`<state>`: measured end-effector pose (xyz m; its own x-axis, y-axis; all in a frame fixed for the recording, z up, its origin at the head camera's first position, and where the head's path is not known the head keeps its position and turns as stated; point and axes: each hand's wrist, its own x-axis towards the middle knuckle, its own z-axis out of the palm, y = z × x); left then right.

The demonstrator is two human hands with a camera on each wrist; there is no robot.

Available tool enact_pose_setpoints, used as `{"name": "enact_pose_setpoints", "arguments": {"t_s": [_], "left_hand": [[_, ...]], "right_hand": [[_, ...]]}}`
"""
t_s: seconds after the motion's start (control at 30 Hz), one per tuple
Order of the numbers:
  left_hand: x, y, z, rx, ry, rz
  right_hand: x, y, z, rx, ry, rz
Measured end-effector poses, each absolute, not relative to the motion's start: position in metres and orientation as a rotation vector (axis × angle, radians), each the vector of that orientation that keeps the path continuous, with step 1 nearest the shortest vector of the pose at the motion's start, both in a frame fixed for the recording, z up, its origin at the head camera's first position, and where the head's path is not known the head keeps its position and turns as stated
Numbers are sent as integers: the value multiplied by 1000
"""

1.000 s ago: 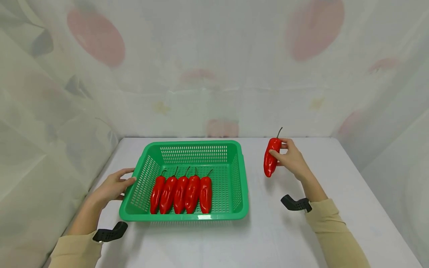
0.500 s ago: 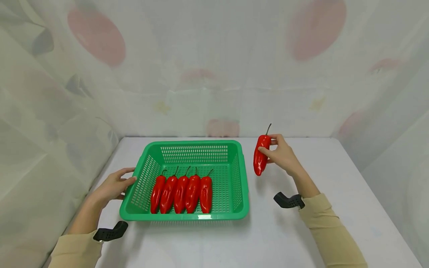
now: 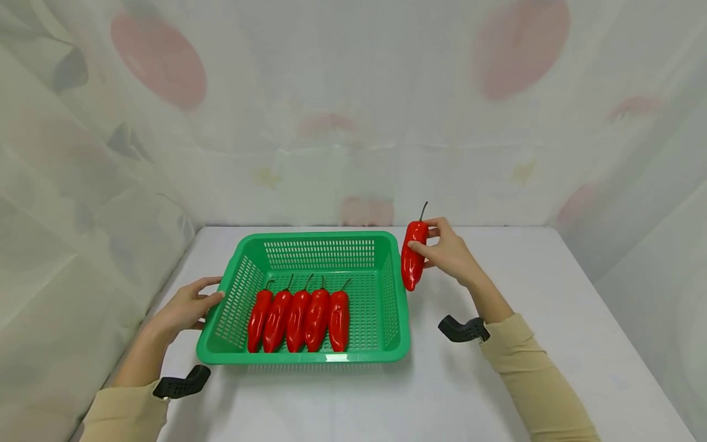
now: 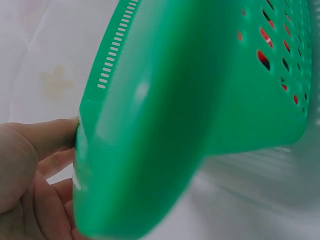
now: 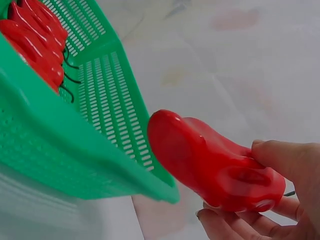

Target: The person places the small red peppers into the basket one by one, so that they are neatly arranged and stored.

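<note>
A green plastic basket point(image 3: 331, 358) stands on the table, with several red chili peppers point(image 3: 317, 320) lying side by side in its left and middle part, stems toward the back. My left hand point(image 3: 185, 306) holds the basket's left rim; in the left wrist view the thumb point(image 4: 55, 135) touches the rim edge and the fingers go partly out of sight behind it. Just off the basket's right rim, my right hand point(image 3: 450, 252) grips another red chili pepper point(image 3: 414, 255) between thumb and fingers, stem up. The right wrist view shows this pepper's tip point(image 5: 165, 130) close to the rim.
White table point(image 3: 541, 288) surface shows to the right of and in front of the basket. Pale patterned cloth point(image 3: 353, 123) hangs behind and along both sides. The basket's right part shows its bare slotted floor point(image 3: 361, 307).
My right hand has moved left with the chili pepper, from out over the table to beside the basket's right rim. The left hand and the basket have stayed in place.
</note>
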<state>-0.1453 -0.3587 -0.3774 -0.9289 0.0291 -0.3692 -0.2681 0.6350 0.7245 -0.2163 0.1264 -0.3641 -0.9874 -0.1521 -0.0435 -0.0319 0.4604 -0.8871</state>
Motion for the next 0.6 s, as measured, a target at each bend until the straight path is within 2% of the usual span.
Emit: {"name": "enact_pose_setpoints", "arguments": {"t_s": [0.6], "left_hand": [[-145, -359, -378, -203, 2519, 1172]], "right_hand": [[-212, 88, -357, -304, 2521, -1480]]}}
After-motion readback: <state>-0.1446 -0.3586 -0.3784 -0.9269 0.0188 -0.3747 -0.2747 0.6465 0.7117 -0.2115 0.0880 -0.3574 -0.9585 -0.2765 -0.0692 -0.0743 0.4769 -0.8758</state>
